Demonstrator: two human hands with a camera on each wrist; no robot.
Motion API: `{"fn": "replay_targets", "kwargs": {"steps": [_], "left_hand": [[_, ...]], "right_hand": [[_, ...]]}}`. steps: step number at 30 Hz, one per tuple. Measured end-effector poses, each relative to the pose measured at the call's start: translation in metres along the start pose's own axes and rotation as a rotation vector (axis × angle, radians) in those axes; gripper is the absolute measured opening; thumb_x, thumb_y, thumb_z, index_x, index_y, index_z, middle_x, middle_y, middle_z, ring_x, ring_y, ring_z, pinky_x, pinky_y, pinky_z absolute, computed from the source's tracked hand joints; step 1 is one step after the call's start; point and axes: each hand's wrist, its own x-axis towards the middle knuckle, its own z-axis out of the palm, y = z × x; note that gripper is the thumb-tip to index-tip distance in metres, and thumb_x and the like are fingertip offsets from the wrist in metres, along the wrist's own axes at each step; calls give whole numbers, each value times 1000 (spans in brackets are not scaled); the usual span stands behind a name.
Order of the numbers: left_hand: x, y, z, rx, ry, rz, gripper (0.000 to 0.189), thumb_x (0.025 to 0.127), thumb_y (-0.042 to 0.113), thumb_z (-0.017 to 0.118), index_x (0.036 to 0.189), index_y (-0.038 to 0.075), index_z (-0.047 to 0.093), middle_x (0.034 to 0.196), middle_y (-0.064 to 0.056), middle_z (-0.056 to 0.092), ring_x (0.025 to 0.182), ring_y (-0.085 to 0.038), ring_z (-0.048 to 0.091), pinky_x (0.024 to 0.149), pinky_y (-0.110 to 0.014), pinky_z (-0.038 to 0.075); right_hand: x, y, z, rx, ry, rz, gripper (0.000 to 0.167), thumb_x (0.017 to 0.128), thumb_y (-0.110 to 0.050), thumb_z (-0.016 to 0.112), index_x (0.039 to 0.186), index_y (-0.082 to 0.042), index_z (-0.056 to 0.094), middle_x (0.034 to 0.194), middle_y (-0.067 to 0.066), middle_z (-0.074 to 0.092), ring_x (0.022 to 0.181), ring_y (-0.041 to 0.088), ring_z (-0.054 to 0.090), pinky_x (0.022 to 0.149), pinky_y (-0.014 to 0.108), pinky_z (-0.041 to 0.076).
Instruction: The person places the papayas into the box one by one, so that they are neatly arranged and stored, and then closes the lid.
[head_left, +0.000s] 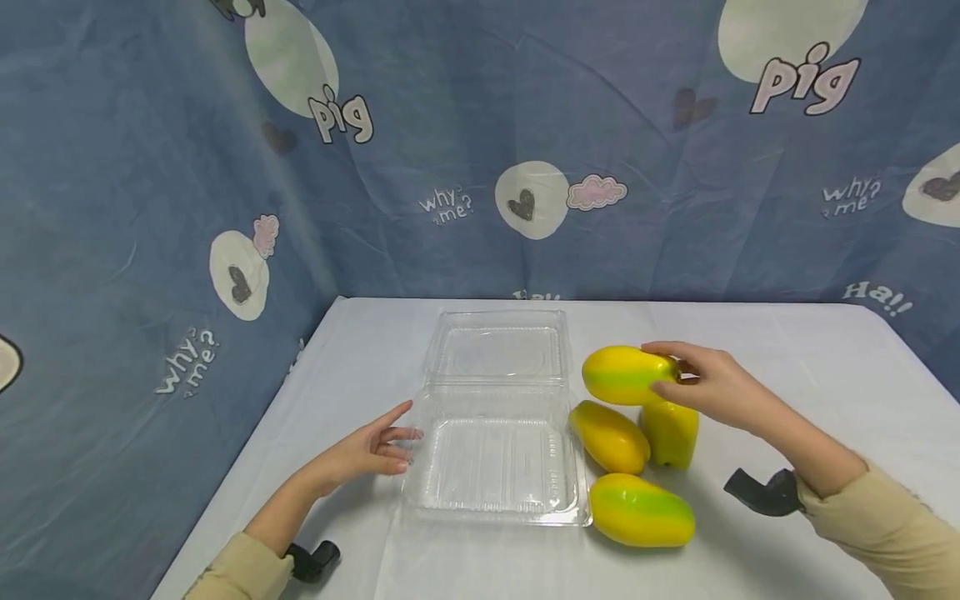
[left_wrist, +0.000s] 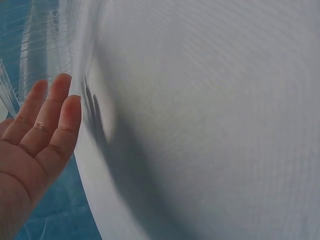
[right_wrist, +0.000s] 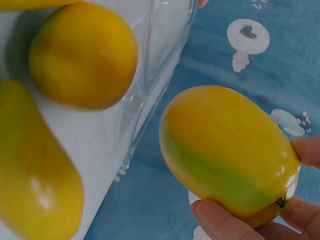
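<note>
My right hand [head_left: 716,385] grips a yellow papaya [head_left: 626,375] with a green stripe by its stem end, fingers and thumb on either side. In the right wrist view the held papaya [right_wrist: 225,152] is up off the table, tilted. Below it in the head view lie three more papayas: one upper right [head_left: 670,435], one in the middle [head_left: 611,437] and one in front [head_left: 641,510]. A clear plastic clamshell box [head_left: 487,515] stands to their left with its lid folded back. My left hand [head_left: 372,448], fingers loosely extended, is right at the box's left rim.
The box's lid [head_left: 497,348] lies toward the back of the white-covered table [head_left: 810,383]. Behind the table hangs a blue printed cloth [head_left: 637,258], which also runs along the left side. Black wrist mounts [head_left: 765,493] stick out below both forearms.
</note>
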Motion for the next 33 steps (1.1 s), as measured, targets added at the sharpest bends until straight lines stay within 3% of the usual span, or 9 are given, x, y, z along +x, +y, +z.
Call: {"fn": "replay_targets", "kwargs": {"steps": [9, 20, 33], "left_hand": [[0, 0, 0, 0, -5, -1, 90, 86, 15, 64, 148, 14, -1, 142, -26, 31, 116, -32, 49, 88, -33, 46], [-1, 1, 0, 1, -1, -6, 90, 86, 14, 64, 148, 13, -1, 141, -26, 32, 116, -33, 50, 88, -34, 47], [-1, 1, 1, 19, 6, -5, 90, 85, 14, 64, 148, 13, 0, 141, -26, 33, 116, -33, 50, 89, -36, 46]], "right_hand": [[11, -6, 16, 60, -29, -39, 47, 87, -14, 59, 130, 2, 47, 122, 21, 55, 108, 39, 54, 87, 48, 46], [24, -10, 34, 132, -94, -39, 49, 86, -16, 59, 130, 3, 47, 121, 21, 55, 102, 31, 58, 86, 42, 48], [37, -9, 50, 188, -180, 48, 50, 85, -18, 59, 130, 0, 47, 121, 18, 55, 97, 23, 58, 90, 42, 44]]}}
